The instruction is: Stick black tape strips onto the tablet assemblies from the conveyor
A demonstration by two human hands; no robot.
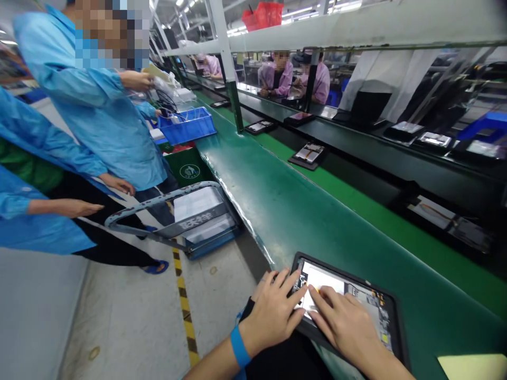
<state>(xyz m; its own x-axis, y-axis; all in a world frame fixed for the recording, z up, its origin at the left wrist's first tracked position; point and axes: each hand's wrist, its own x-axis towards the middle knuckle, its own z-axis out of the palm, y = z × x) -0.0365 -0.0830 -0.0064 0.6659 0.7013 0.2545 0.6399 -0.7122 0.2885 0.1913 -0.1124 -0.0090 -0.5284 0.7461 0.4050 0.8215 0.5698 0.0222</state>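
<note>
An opened tablet [370, 295] lies in a black frame at the edge of the green bench, its inner boards and a bright silvery-white panel exposed. Across its left end rests my left hand [275, 303], fingers spread, with the index fingertip on the inside parts. A blue band [240, 347] circles the left wrist. My right hand [348, 322] lies over the near half of the tablet, fingers stretched out, index tip almost meeting the left one at the panel's left side. Any small part beneath the fingertips is hidden.
Similar opened tablets [311, 153] sit along the conveyor line [356, 190] beyond the green bench [253, 179]. On the left are a loaded trolley [206, 216], a blue bin [190, 126] and two people in blue coats [91, 105]. Yellow paper [473, 367] lies at lower right.
</note>
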